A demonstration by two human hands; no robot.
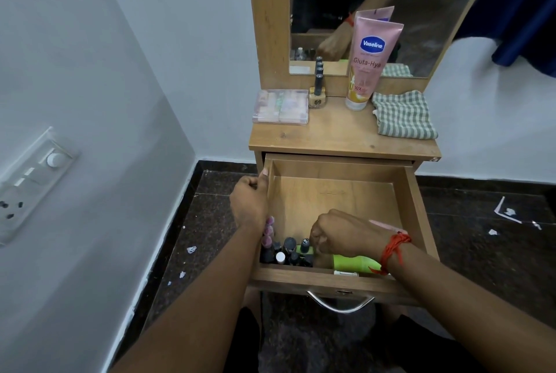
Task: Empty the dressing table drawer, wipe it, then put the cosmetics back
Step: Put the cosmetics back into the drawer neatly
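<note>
Drawer (337,201), pale wood, open: left hand (249,204) grips its left wall, fingers curled; right hand (340,237), fingers curled over small dark-capped bottles (289,244), front-left corner, grasp indiscernible.

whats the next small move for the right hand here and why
Probably lift out the small black-capped bottle at the fingers of the right hand and stand it on the tabletop: other bottles crowd the front of the drawer, so wiping must wait.
</note>
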